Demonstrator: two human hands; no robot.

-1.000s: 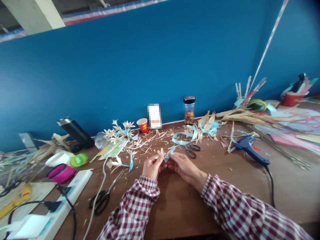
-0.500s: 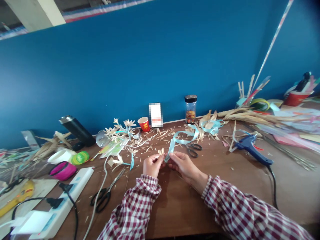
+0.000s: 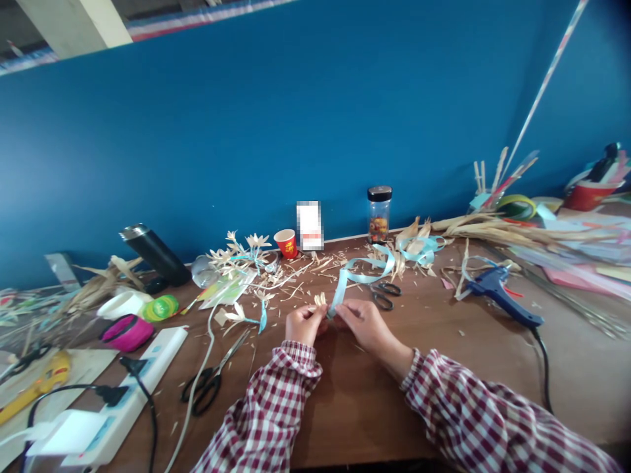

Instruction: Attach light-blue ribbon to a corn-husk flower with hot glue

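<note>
Left hand (image 3: 302,326) has its thumb and fingers pinched on a small pale petal-like piece (image 3: 320,299); right hand (image 3: 365,323), just beside it, grips the near end of a light blue ribbon (image 3: 339,289). From my remote seat, with the hands as dial centre, I see the ribbon trail toward one o'clock, scissors (image 3: 386,294) at two, a glue gun (image 3: 503,297) at three and a husk flower (image 3: 251,319) at nine. Whether ribbon and piece touch, I can't tell.
</note>
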